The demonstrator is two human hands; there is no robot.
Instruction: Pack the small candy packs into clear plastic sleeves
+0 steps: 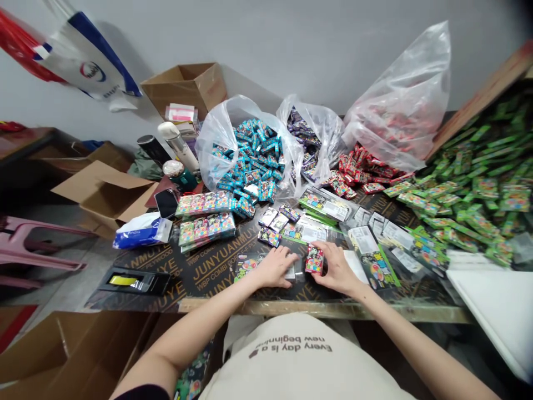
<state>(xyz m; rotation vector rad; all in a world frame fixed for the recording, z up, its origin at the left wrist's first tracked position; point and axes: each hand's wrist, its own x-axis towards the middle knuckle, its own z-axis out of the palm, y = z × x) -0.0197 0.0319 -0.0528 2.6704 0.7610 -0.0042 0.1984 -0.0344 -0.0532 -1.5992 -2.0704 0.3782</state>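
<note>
L hand point(278, 268), palm down over printed pkg point(249, 264), grip unclear; dark boxes point(268, 237) just beyond; red box point(314, 260), R of pkg, held in R hand point(335, 269): could slip if pinch loosens, or knock dark boxes if swung L.

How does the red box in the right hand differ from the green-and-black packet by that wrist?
The red box is much smaller than the green-and-black packet. The box is held in the right hand; the packet lies on the table. The box is mainly red, the packet black and green. Both carry multicoloured print.
</note>
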